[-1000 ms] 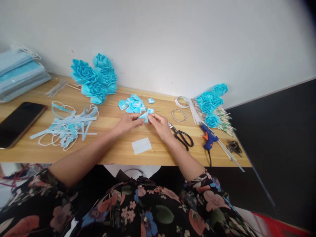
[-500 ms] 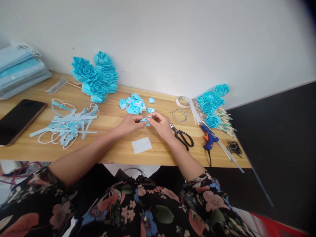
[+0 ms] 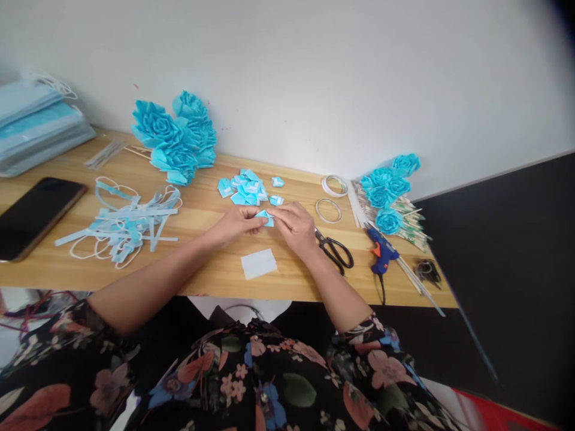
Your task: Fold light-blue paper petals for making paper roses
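At the middle of the wooden table (image 3: pixel 296 284), between two facing hands, there is a small blue folded piece (image 3: pixel 266 216), raised just over the near side of a cluster of folded blue pieces (image 3: pixel 248 190). The left hand (image 3: pixel 237 226) has thumb and fingers clamped on the piece's left side. The right hand (image 3: pixel 296 228) has its fingertips together on the right side, pinching at the edge; the exact placing of its thumb is hidden by the fingers.

Neither hand is nearer: both are in contact, and the piece spans the narrow gap between the two sets of fingertips. Its exposed part shows a slanted upper edge and appears to run crosswise, from one hand to the other. As much of it is covered, its true long axis cannot be confirmed.

Relative to the left fingertips, the piece lies to the right; relative to the right fingertips, to the left. One loose folded piece (image 3: pixel 276 200) lies just beyond the right fingers. A pale rectangular sheet (image 3: pixel 259 264) lies flat on the near side of the hands, apart from both. Black-handled scissors (image 3: pixel 338 251) rest beside the right wrist, partly behind it.
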Demonstrator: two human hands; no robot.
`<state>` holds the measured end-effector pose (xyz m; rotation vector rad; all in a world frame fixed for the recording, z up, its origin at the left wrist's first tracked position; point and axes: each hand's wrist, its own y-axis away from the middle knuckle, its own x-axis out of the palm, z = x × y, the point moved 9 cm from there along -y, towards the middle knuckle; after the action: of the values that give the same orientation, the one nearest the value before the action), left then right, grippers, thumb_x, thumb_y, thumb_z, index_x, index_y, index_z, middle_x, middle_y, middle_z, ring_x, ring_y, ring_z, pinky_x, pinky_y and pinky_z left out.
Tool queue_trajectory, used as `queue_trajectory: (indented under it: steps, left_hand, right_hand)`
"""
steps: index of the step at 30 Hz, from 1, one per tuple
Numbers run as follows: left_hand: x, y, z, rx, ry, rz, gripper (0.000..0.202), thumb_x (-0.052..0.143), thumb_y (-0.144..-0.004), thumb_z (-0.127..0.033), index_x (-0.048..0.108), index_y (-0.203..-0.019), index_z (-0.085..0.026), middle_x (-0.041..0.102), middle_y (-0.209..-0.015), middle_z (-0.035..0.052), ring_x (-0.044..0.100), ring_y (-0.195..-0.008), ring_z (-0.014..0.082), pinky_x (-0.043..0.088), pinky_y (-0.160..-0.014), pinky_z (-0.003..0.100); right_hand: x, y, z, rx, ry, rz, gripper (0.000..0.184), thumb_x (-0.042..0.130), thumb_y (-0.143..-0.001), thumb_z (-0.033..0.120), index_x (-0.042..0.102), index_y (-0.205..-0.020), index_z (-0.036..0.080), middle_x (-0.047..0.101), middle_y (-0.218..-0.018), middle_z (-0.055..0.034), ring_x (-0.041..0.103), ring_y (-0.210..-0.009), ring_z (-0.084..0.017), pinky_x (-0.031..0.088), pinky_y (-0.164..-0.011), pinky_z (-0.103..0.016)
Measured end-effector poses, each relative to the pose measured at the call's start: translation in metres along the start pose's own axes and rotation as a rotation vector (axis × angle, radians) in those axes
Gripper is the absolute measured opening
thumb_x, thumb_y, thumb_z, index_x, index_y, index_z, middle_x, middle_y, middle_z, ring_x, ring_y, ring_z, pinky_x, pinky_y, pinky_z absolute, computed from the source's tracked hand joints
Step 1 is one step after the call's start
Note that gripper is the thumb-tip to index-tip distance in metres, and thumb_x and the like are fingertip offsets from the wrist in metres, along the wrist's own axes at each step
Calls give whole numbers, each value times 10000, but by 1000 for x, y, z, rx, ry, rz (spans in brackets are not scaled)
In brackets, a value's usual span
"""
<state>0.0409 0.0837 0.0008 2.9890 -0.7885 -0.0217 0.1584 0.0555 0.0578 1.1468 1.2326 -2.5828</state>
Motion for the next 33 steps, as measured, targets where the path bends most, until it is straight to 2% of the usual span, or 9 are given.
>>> queue_trajectory:
  steps: [7, 25, 29, 33]
  left_hand:
    - [2, -1, 0, 23, 31, 32, 287, 672, -763, -396, 579, -656, -146, 559, -597, -20, 484, -550, 66, 398, -562, 204]
    - [2, 2, -5, 33, 29, 11, 333, 661, -775, -447, 575, -646, -152, 556, -603, -13, 490, -573, 80, 410, -583, 219]
    - [-4, 0, -1, 29, 30, -35, 308, 673, -755, -419, 576, -639, -150, 552, -589, -17, 489, -557, 79, 399, -574, 221]
    - [-8, -1, 1, 27, 34, -74, 305, 679, -739, -422, 589, -648, -146, 557, -586, -16, 488, -553, 80, 389, -568, 222]
  right_hand:
    - [-1, 1, 6, -65, 60, -28, 290, 517, -928, 146, 741, -1043, 291, 708, -914, -45, 613, -844, -170, 509, -751, -326]
    - [4, 2, -1, 8, -11, 6, 291, 512, -929, 178, 743, -1048, 309, 702, -936, -55, 614, -873, -185, 503, -786, -349]
    - [4, 2, -6, 119, -145, 14, 292, 476, -947, 229, 718, -1100, 285, 707, -973, -56, 626, -899, -178, 511, -831, -356]
    - [8, 6, -23, 383, -425, 39, 332, 478, -952, 369, 650, -1202, 233, 703, -993, -55, 641, -884, -165, 521, -814, -321]
